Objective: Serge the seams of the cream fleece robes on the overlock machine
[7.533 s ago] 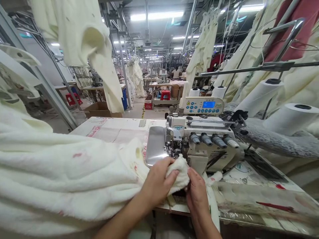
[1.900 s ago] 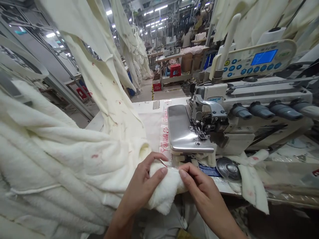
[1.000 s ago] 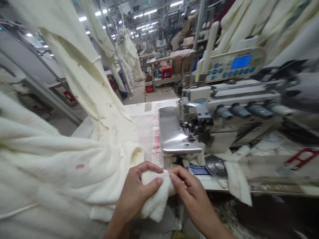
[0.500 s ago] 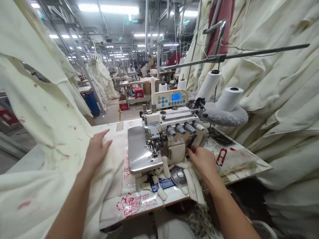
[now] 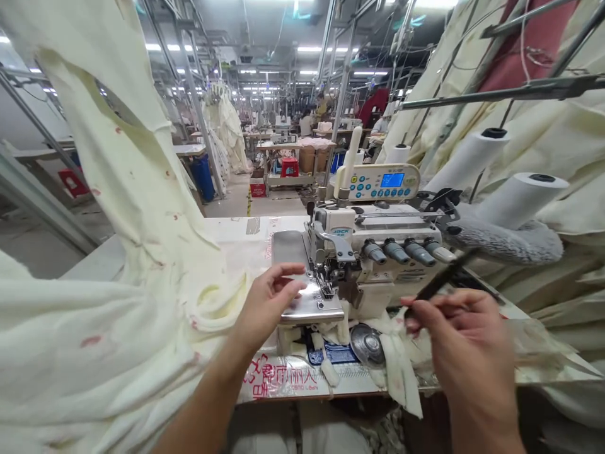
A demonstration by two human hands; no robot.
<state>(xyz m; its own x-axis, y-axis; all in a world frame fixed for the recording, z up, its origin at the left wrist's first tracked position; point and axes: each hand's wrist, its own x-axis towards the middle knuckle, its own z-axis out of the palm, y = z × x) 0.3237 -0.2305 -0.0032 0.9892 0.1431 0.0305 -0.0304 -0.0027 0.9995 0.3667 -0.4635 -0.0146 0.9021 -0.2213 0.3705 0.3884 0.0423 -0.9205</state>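
Note:
My left hand (image 5: 268,301) hovers just left of the metal plate of the white overlock sewing machine (image 5: 368,252), fingers loosely curled and apart, holding nothing. My right hand (image 5: 466,343) is raised in front of the machine's right side and pinches a thin dark tool (image 5: 439,282) that points up and to the right. A big pile of cream fleece fabric (image 5: 118,315) lies to the left across the table (image 5: 265,230), partly hanging from above. Cream fabric scraps (image 5: 397,366) lie below the machine plate.
Two white thread cones (image 5: 520,198) stand at the right behind the machine, beside a control panel (image 5: 382,183) with a blue screen. Cream garments (image 5: 543,145) hang on the right. Other work tables, a red stool (image 5: 289,167) and people are far back.
My hands let go of the fleece piece held at the table's front edge. The right hand reached beside the machine and came up gripping a dark tool; the left hand moved toward the plate.

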